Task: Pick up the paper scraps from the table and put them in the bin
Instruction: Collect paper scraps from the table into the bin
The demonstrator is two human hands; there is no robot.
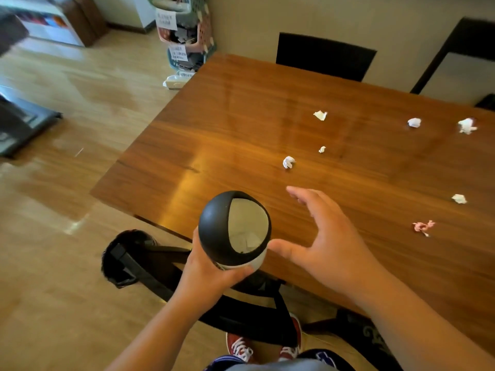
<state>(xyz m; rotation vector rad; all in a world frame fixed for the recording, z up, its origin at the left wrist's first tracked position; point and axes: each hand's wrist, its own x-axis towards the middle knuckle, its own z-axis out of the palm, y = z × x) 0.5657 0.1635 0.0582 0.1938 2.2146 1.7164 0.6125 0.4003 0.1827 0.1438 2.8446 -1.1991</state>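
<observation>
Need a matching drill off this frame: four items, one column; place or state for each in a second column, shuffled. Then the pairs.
Column 1
1. bin
2. right hand
3. pink scrap
4. left hand

Column 2
A. lies on the table, right of the right hand
B. open, fingers spread, empty, over the table's near edge
C. wrapped around the bin's lower body
D. held up in the air, opening facing the camera, paper inside

Pairs: 1-D, 2-B, 3-A, 4-C
</observation>
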